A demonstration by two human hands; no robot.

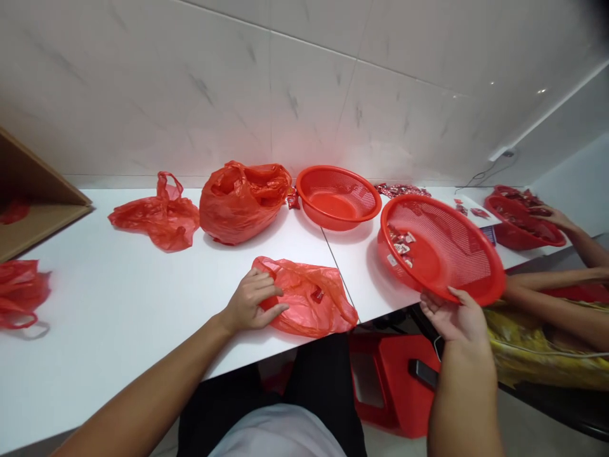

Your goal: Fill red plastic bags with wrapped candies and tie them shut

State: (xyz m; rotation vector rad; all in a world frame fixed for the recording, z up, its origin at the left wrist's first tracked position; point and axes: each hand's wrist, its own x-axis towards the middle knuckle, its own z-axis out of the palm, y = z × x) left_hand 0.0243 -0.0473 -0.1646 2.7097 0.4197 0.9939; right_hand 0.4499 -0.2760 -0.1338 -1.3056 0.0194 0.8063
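Note:
My left hand (252, 301) pinches the near edge of a flat red plastic bag (311, 298) that lies at the front of the white table (118, 298); a small wrapped sweet shows through the bag. My right hand (454, 314) grips the near rim of a red mesh basket (442, 244), which is tilted up toward me and holds a few small wrapped sweets on its far left side.
A second red basket (337, 197) stands behind, beside a full red bag (240, 200) and a crumpled one (159, 216). Another red bag (19, 292) lies far left by a cardboard box (33, 197). To the right, another person's hand (554, 219) touches a further basket (521, 219). Loose sweets (402, 189) lie by the wall.

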